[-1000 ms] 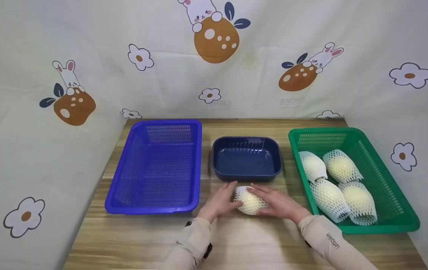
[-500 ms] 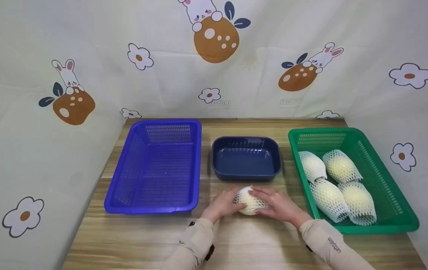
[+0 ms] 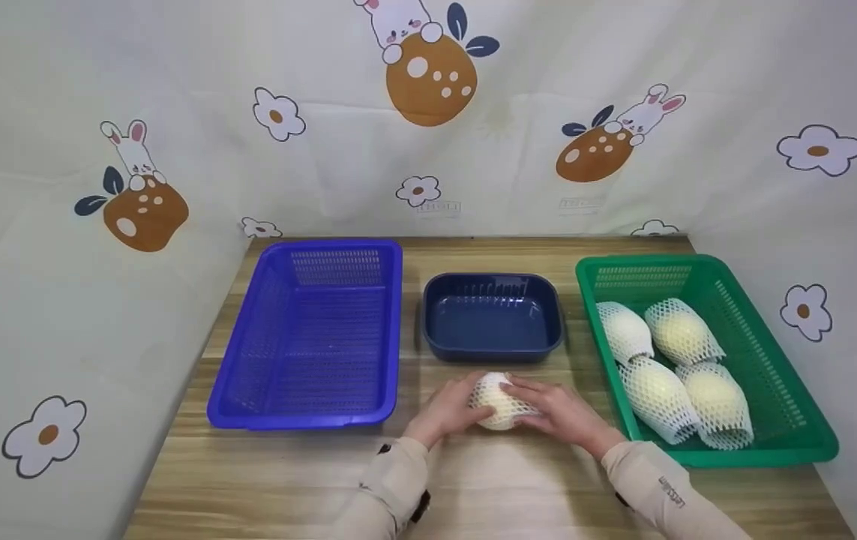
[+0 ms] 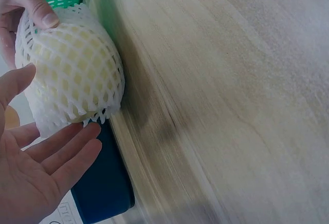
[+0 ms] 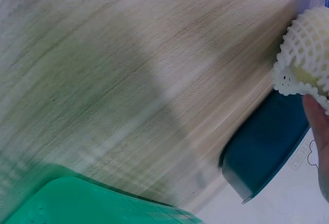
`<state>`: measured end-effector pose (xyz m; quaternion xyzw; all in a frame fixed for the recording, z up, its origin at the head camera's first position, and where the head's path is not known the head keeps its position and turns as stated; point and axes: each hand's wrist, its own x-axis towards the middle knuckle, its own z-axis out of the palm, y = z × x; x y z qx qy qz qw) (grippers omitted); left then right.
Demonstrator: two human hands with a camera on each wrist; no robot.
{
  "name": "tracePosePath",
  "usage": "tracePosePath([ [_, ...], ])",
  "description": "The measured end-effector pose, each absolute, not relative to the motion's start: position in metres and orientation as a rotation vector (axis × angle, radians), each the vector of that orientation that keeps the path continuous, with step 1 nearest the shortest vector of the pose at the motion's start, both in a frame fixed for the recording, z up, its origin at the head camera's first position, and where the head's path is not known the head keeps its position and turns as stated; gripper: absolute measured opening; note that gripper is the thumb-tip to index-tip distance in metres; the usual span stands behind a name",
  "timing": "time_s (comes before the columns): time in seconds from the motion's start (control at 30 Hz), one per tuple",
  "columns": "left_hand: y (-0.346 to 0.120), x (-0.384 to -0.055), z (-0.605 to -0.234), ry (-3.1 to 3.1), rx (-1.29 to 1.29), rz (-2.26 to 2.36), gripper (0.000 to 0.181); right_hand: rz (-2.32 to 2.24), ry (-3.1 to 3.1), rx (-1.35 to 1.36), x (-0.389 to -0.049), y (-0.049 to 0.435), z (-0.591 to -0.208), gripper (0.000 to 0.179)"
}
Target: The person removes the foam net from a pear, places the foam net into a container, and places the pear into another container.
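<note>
A round pale-yellow fruit in a white foam net (image 3: 499,405) sits low over the table, between both hands. My right hand (image 3: 564,411) grips its right side, with the thumb on the near face and fingers over the top. Around the left side stands my left hand (image 3: 447,409). In the left wrist view the left fingers (image 4: 69,154) are nearly straight, their tips at the net's frayed edge, and the thumb tip touches its side. The right wrist view catches only part of the netted fruit (image 5: 308,54) and some of the right hand (image 5: 320,131).
A dark blue rectangular dish (image 3: 492,352) stands just behind the fruit. On the left is a purple-blue plastic basket (image 3: 394,337). To the right, a green basket (image 3: 788,375) holds several netted fruits (image 3: 657,394). Patterned cloth (image 3: 353,165) hangs behind the wooden table (image 3: 308,480).
My left hand has closed in on the fruit, its thumb moving onto the near face and its fingers drawing in. The right hand and the fruit have hardly moved.
</note>
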<state>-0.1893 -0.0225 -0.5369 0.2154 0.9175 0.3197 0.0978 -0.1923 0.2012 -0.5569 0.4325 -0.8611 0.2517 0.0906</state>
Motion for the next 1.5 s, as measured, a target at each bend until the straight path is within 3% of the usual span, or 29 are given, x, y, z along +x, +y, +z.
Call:
tracePosePath([
  [0.13, -0.022, -0.189, -0.535, 2.706, 0.624, 0.950, 0.059, 0.739, -2.531, 1.267, -0.193, 0.201, -0.555, 0.050],
  [0.37, -0.020, -0.188, -0.536, 2.692, 0.650, 0.938, 0.058, 0.729, -2.767, 1.250, -0.189, 0.199, -0.556, 0.067],
  [0.7, -0.029, -0.190, -0.541, 2.692, 0.628, 0.986, 0.064, 0.826, -2.524, 1.317, -0.190, 0.198, -0.557, 0.045],
  [0.83, -0.033, -0.191, -0.540, 2.697, 0.616, 0.974, 0.049, 0.835, -2.506, 1.296, -0.189, 0.198, -0.557, 0.043],
  [1.07, -0.032, -0.194, -0.542, 2.751, 0.742, 0.918, 0.028, 0.735, -2.710, 1.275, -0.187, 0.200, -0.555, 0.063],
  [1.4, -0.027, -0.196, -0.537, 2.734, 0.763, 1.009, 0.027, 0.839, -2.466, 1.370, -0.191, 0.199, -0.555, 0.038],
  [1.5, -0.026, -0.196, -0.537, 2.717, 0.763, 1.009, 0.025, 0.845, -2.466, 1.352, -0.190, 0.200, -0.556, 0.039],
])
